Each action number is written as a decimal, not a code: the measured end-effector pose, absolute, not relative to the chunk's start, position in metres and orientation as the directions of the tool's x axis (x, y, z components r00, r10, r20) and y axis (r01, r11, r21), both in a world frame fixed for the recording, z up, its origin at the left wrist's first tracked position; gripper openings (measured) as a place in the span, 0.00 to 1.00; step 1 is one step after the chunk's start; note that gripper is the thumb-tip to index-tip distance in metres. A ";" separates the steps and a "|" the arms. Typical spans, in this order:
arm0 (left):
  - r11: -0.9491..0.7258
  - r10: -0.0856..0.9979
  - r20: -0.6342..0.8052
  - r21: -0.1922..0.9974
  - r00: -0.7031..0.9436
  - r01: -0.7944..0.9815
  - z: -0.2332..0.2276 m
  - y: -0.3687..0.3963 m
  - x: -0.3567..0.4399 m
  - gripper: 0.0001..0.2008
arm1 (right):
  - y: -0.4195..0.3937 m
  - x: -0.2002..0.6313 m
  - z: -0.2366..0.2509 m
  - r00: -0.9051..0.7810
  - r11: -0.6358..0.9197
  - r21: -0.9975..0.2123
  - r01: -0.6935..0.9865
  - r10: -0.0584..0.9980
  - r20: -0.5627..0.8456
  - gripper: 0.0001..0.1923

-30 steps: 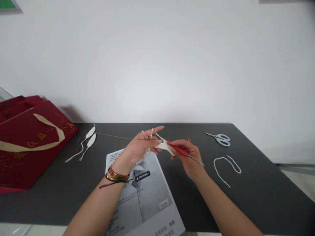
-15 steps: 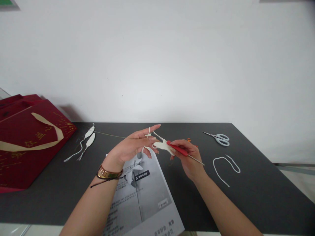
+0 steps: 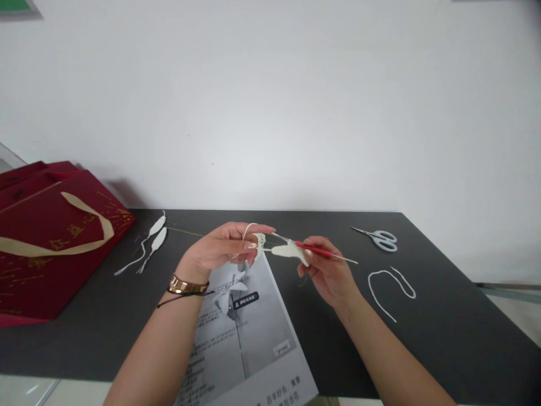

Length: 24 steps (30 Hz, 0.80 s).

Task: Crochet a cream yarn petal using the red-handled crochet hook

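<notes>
A dark grey table (image 3: pixel 443 338) stands against a plain white wall (image 3: pixel 270 101) (evenly lit).

Your left hand (image 3: pixel 220 251) has white yarn (image 3: pixel 252 234) looped over its fingers, and your right hand (image 3: pixel 327 270) pinches a red-handled crochet hook (image 3: pixel 323 254) plus a small white crocheted piece (image 3: pixel 291 252), above the grey printed sheet (image 3: pixel 249 332). Pale-blue scissors (image 3: pixel 378 238) lie far right.

Matt dark table (image 3: pixel 443 332) — glossy printed paper sheet (image 3: pixel 253 332), soft white crocheted piece (image 3: pixel 291 251), red-handled metal hook (image 3: pixel 325 254).
</notes>
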<state>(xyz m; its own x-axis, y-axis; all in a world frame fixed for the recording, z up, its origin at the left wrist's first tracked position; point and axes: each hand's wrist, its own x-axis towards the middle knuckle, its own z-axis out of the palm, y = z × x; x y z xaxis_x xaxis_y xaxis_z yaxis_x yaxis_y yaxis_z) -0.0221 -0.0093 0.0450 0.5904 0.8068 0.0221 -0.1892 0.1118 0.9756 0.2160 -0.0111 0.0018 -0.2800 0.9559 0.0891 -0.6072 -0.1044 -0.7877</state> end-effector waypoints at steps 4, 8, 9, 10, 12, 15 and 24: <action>0.092 0.792 -0.011 0.991 0.610 -0.101 0.041 -0.009 -0.035 0.23 | -0.011 0.218 0.002 -0.347 -0.192 -0.752 -0.630 0.937 0.052 0.09; 0.097 0.785 -0.110 0.994 0.610 0.054 0.042 -0.007 -0.046 0.20 | -0.010 0.221 0.001 -0.371 -0.219 -0.729 -0.649 0.927 0.053 0.10; 0.087 0.796 -0.127 0.992 0.591 0.095 0.042 -0.006 -0.047 0.20 | -0.010 0.222 0.001 -0.384 -0.226 -0.729 -0.647 0.922 0.054 0.10; 0.072 0.807 -0.140 0.988 0.574 0.139 0.043 -0.005 -0.047 0.18 | -0.010 0.223 0.001 -0.399 -0.236 -0.731 -0.640 0.915 0.055 0.10; 0.032 0.815 -0.157 0.973 0.558 0.228 0.046 -0.004 -0.045 0.16 | -0.010 0.224 0.000 -0.427 -0.252 -0.739 -0.624 0.903 0.052 0.09; -0.032 0.777 -0.177 0.947 0.604 0.319 0.049 -0.004 -0.041 0.15 | -0.009 0.224 -0.001 -0.445 -0.261 -0.750 -0.608 0.894 0.050 0.10; -0.031 0.708 -0.047 0.995 0.704 0.098 0.050 -0.004 -0.043 0.19 | -0.009 0.225 0.000 -0.458 -0.272 -0.752 -0.601 0.888 0.045 0.10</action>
